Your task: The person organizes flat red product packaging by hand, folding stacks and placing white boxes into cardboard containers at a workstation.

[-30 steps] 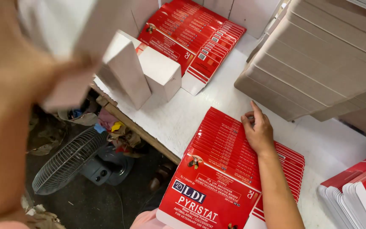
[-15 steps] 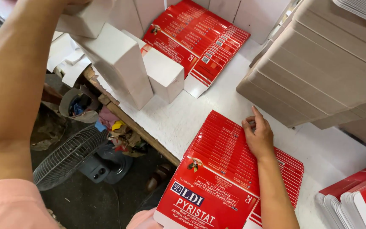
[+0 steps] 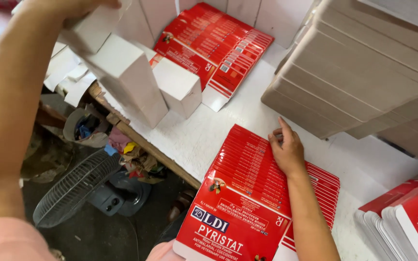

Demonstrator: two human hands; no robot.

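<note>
Overhead, left hand [image 3: 76, 7] reaching up, fingers curling around a folded white cardboard carton [image 3: 95, 29], seemingly adding it beside the upright white cartons [image 3: 136, 82] just below those fingers. Right hand [image 3: 286, 150] pressing flat, fingers spread apart, steadying the fanned stack of flat red printed carton blanks [image 3: 247, 193] beneath the fingertips. Beyond them, white tabletop [image 3: 218, 130]; beneath its edge, a grey floor fan [image 3: 78, 186] and scraps.

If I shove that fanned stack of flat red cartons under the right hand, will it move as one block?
Probably not: the fanned red cartons are thin, loose sheets already offset like steps, so a push would likely splay them further. Their faces look glossy, so probably slippery. The right hand rests on top; lifted singly, each would likely flex.
</note>
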